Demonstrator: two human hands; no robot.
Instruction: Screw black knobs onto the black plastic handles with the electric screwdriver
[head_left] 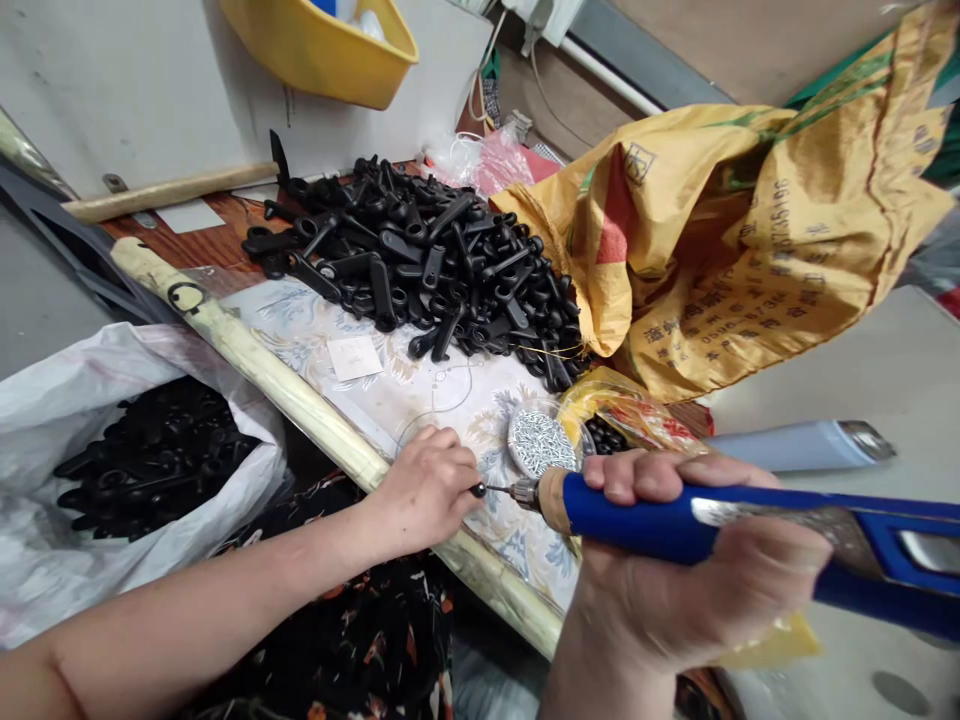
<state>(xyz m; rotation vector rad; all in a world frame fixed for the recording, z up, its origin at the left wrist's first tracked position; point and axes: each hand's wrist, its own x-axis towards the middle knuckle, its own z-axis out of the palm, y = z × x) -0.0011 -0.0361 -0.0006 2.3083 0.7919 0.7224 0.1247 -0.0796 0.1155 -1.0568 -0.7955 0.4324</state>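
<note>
Left hand (431, 485): fingers closed on a small black rounded piece (478, 490), only its end showing, rest hidden. Piece is over the near edge of the pale floral-patterned surface (390, 400). Right hand (697, 570): wrapped around a blue barrel-shaped power screwdriver (637, 515), thumb along the near side. Thin dark metal bit (496, 488) points at the piece, tip at or touching it; can't tell if a screw sits between the 2.

Doing it well, my judgement: keep bit and piece on 1 straight line, as a tilt would likely slip or strip. Pinch firmly so the piece can't spin, fingertips off the bit's path. Press steadily along the axis, ease off once it seats.

Small silver screws (541, 443) lie just beyond the bit, within easy reach; avoid knocking them. Heap of black plastic lever-shaped parts (427, 265) sits farther back, near a yellow woven sack (750, 250).
</note>
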